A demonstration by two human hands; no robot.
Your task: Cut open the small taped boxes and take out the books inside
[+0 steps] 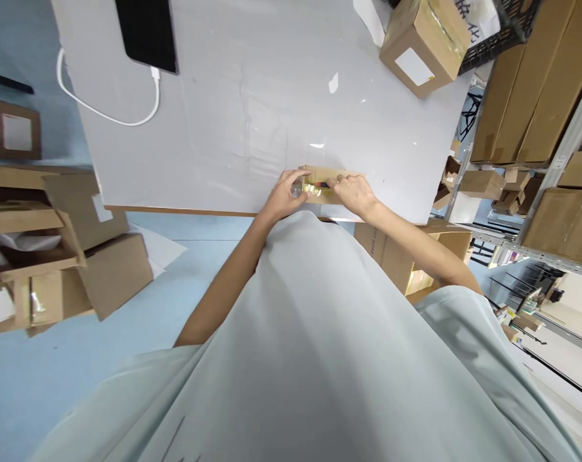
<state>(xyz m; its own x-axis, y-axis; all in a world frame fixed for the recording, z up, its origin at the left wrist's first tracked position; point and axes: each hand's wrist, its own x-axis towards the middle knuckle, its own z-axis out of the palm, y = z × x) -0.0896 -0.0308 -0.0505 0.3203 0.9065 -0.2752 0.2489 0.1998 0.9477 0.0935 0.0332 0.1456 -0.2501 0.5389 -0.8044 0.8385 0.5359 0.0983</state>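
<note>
A small cardboard box (pixel 336 173) lies at the near edge of the grey-white table, with shiny yellowish tape (pixel 314 190) along it. My left hand (pixel 285 194) is closed round its left end, thumb and fingers on opposite sides. A clear, shiny roundish thing (pixel 296 188) shows between those fingers; I cannot tell what it is. My right hand (pixel 354 194) is closed over the right part of the box, fingertips pressed down near the middle. By these fingertips shows a thin dark piece (pixel 324 185) with a red spot, partly hidden, too small to name.
A black phone (pixel 149 32) with a white cable (pixel 122 122) lies at the table's far left. A taped carton (pixel 423 48) and a black crate (pixel 505 38) stand far right. Open cartons (pixel 110 269) are left of the table; another carton (pixel 384 247) is below right, near shelving (pixel 555 160).
</note>
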